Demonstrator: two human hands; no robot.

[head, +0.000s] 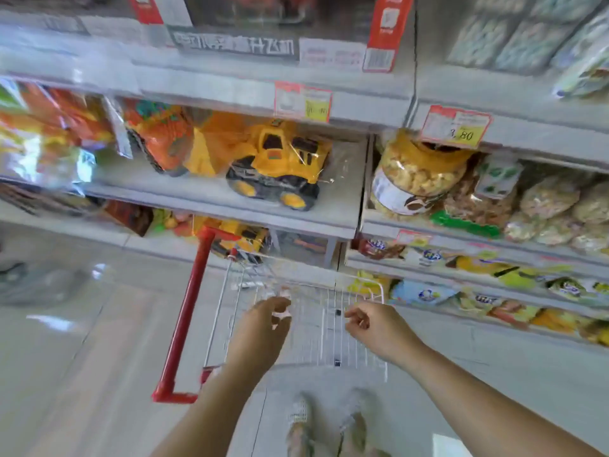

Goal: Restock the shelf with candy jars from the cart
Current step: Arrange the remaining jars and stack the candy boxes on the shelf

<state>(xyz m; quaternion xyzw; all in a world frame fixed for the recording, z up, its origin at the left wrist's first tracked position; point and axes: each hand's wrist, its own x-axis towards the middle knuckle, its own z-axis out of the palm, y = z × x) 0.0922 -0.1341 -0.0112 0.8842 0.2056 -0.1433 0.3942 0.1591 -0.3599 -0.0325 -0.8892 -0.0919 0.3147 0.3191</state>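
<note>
Over the cart (220, 311) basket, both hands hover w/ fingers loosely curled, gripping nothing: L hand (263, 321) at approx. 9 o'clock of the R hand (372, 324), a gap btwn them. No jar shows in the white wire basket, though the view is blurry. The only candy jar (418, 173) in view sits on the shelf (428, 225), well apart, at about 1 o'clock from the R hand, which is nearer. Its long axis runs roughly 7-to-1 o'clock, yellow lid end up. Clear smooth plastic, round body, lumpy pale sweets inside, paper label low down. Probably slick; a two-hand hold seems safer.
</note>
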